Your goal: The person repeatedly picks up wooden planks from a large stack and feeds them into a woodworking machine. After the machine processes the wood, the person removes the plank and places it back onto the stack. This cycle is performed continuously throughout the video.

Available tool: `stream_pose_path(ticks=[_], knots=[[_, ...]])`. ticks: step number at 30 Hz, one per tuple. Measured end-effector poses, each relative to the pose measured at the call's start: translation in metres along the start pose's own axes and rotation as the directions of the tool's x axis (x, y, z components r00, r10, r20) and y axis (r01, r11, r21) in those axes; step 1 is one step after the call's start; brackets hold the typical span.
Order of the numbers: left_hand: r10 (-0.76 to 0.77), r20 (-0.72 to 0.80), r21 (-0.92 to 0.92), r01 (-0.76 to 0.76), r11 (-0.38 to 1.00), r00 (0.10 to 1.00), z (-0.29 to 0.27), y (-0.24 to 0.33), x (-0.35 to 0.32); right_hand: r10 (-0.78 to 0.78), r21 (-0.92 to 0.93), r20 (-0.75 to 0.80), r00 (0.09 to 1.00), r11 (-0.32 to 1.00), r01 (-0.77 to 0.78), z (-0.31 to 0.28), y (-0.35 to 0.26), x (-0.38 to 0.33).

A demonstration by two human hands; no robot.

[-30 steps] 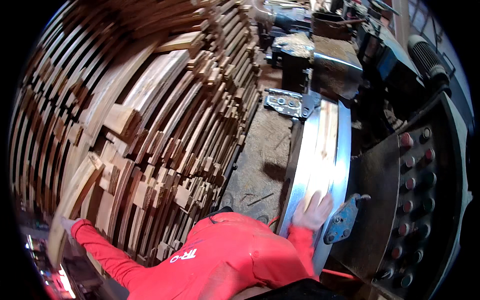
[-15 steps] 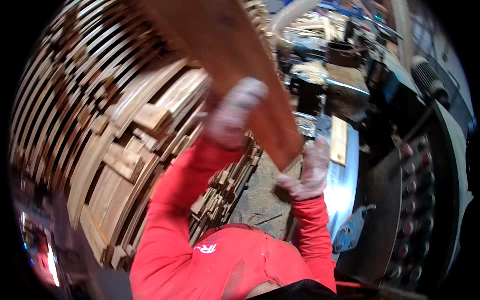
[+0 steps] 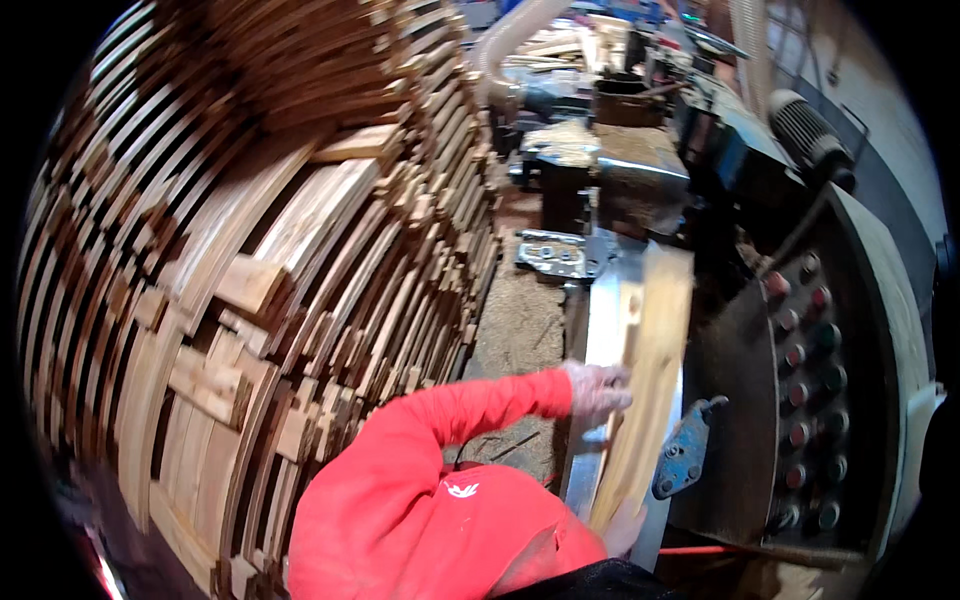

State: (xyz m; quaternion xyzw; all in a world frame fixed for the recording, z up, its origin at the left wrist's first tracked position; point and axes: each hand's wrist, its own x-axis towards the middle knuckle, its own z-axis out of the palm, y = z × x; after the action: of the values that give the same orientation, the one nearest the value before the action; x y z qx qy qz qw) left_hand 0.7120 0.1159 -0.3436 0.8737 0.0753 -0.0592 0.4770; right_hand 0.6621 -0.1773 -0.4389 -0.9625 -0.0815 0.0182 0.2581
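At the lower edge, the right hand (image 3: 625,530) is mostly hidden by the near end of a long, pale-yellow wooden board (image 3: 658,360) and by the person's red top (image 3: 430,530); whether it is closed or spread cannot be told. The left arm, clad in a red sleeve (image 3: 500,408), is bent at the elbow and reached across to the right. The left hand (image 3: 598,388) is placed with its fingers against the board's left edge, its thumb not made out; whether the board is gripped cannot be told. The board is positioned lengthwise over a shiny metal surface (image 3: 604,335), its far end blurred. What seems a second, narrower wooden piece (image 3: 630,312) is partly covered by it.

To the right, one blue metal bracket (image 3: 684,455) is seen, then a dark control panel (image 3: 816,400) fitted with two rows of seven round buttons (image 3: 797,394). To the left, a tall stack of brown and pale planks (image 3: 300,290), too many to be counted, is cut off by the dark rim. Farther off, one grey ribbed motor (image 3: 812,128) and two pale ribbed hoses (image 3: 510,45) are seen, the hoses cropped above.
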Motion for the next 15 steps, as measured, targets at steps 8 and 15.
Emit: stream_pose_path(ticks=[8, 15], knots=[[0.037, -0.638, 0.47, 0.352, 0.809, 0.769, -0.28, -0.001, -0.102, -0.391, -0.22, -0.5, 0.773, 0.92, 0.323, 0.112, -0.158, 0.228], [-0.455, -0.886, 0.159, 0.982, -0.104, 0.095, -0.447, -0.138, -0.283, -0.342, -0.101, -0.202, 0.918, 0.939, 0.328, 0.109, -0.16, 0.182]])
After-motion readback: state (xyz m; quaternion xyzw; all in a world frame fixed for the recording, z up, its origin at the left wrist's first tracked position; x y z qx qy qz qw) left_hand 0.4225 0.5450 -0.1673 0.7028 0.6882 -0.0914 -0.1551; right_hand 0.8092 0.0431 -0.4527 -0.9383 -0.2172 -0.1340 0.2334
